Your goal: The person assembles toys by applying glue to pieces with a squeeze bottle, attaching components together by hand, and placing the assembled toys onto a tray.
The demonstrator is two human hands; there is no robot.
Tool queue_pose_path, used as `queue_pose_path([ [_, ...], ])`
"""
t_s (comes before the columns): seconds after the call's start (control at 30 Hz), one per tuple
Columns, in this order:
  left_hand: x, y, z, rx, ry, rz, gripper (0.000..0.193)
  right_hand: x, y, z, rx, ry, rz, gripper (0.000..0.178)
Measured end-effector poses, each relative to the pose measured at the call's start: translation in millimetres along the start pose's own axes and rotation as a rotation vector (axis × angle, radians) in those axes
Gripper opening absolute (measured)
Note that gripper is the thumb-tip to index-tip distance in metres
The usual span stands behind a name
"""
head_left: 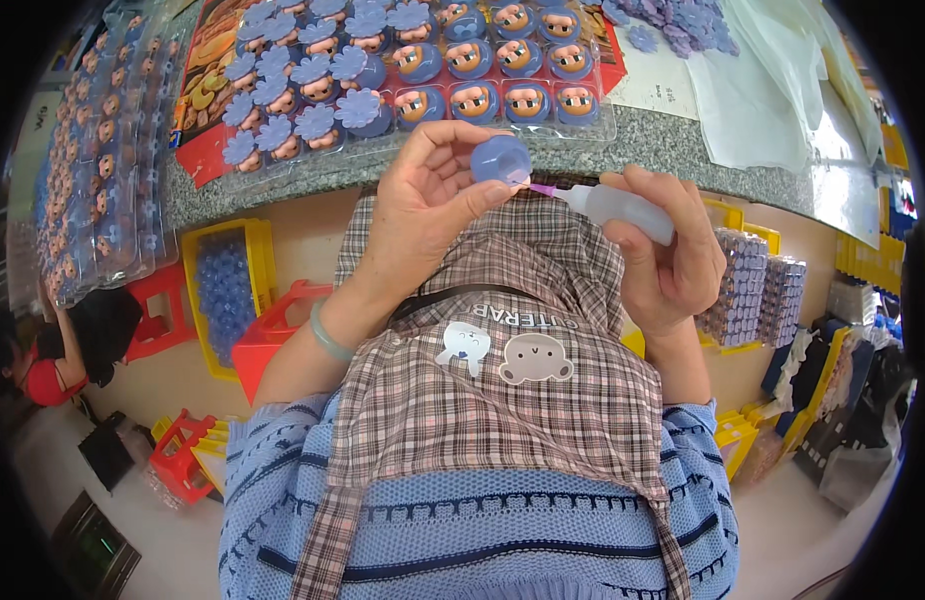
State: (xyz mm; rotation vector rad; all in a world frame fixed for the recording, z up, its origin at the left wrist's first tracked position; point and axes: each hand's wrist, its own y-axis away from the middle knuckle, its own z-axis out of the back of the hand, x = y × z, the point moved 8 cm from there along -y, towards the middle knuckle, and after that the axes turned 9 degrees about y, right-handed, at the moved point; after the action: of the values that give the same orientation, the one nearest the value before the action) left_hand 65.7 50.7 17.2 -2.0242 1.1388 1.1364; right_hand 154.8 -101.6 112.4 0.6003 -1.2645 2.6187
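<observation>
Between the thumb and fingers of my left hand (428, 185) is a hollow blue-purple cup-like part (501, 158), its opening turned toward me. My right hand (673, 240) grips a translucent squeeze bottle (623, 208) with a thin nozzle on a purple base (545, 189). The nozzle tip meets or nearly meets the lower rim of the part; I cannot tell whether it touches. Both hands are over my lap, just in front of the counter edge. Beyond them, a clear tray (383, 148) holds rows of small figure heads, several topped with blue flower-shaped pieces (316, 122).
A pile of purple flower pieces (683, 22) and clear plastic bags (758, 90) lie on the granite counter (663, 150). More filled trays (108, 150) are stacked at left. Below stand a yellow crate (258, 240) of blue parts, a red stool (273, 335) and stacked purple parts (738, 285).
</observation>
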Motion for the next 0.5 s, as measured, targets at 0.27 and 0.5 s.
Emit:
queue_pose_path([
  [0.27, 8.4, 3.9, -8.9, 0.074, 0.146, 0.113, 0.037, -5.9, 5.6, -3.3, 0.017, -0.105, -0.094, 0.037],
  [0.5, 7.9, 3.3, -9.4, 0.093, 0.139, 0.112, 0.037, -6.8, 11.6, 2.5, -0.061, -0.072, -0.098, 0.04],
])
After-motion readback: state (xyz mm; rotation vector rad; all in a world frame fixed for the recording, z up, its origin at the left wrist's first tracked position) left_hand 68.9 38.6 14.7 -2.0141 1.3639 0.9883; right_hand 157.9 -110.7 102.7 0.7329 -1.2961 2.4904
